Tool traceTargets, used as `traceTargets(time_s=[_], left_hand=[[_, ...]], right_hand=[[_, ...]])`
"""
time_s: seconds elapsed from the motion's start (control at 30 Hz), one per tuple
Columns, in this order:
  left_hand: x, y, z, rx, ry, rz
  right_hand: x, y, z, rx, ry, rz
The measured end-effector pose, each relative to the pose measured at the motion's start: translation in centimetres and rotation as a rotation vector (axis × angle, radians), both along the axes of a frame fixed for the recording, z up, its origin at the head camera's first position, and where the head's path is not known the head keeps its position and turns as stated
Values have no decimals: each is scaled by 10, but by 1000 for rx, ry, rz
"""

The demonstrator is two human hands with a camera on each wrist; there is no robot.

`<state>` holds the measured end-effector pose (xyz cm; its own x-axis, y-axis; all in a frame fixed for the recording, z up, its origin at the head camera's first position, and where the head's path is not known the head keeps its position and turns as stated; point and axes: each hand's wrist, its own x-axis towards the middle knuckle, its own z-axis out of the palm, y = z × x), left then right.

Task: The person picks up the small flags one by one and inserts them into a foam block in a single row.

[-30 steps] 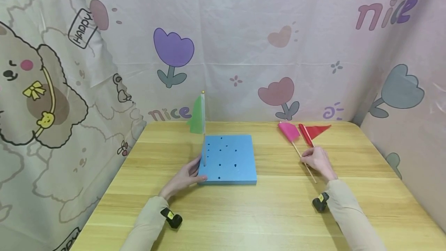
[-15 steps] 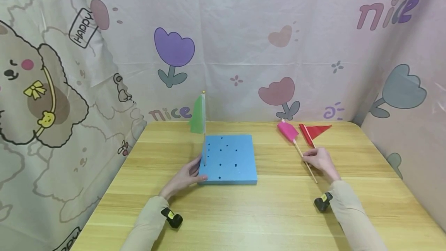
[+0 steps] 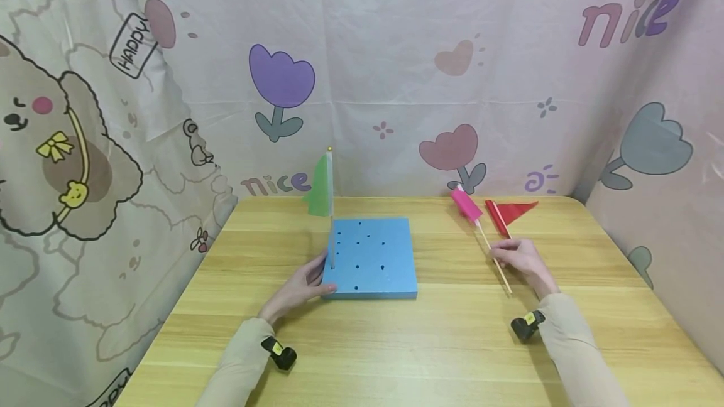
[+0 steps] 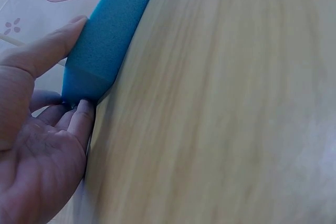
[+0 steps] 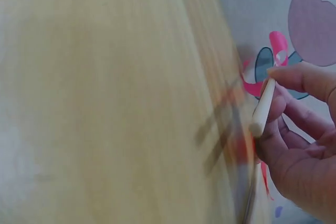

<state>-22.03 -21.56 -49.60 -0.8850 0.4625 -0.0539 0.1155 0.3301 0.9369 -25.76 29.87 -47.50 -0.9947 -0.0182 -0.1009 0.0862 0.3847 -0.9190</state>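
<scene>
A blue foam block (image 3: 370, 253) with small holes lies on the table, and a green flag (image 3: 320, 187) stands upright in a hole near its left edge. My left hand (image 3: 300, 287) grips the block's near left corner; in the left wrist view the thumb and fingers (image 4: 81, 121) lie against the foam (image 4: 107, 40). With thumb and index finger, my right hand (image 3: 523, 262) pinches the wooden stick (image 5: 264, 108) of a pink flag (image 3: 467, 205). That flag tilts away to the upper left, its stick's lower end toward me. A red flag (image 3: 511, 212) lies just beyond the right hand.
The wooden table (image 3: 396, 357) carries all of these things. Its far edge meets a printed curtain (image 3: 373, 74), which also hangs along the left and right sides. Part of the red flag's stick (image 5: 251, 195) runs beneath the right hand.
The pink flag's top has risen, and its cloth has turned narrower in view. My right hand has shifted slightly right. The left hand, block and green flag stay put.
</scene>
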Motion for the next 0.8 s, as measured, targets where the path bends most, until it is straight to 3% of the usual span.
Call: traceTargets(time_s=[0.2,0.63,0.8], left_hand=[[0,0,-1,-3,-1,4],[-1,0,-2,11,1,8],[-2,0,-3,4,5,13]], right_hand=[[2,0,4,-96,-37,11],[3,-6,16,-323,-28,120],[6,-8,20,-487,-43,175]])
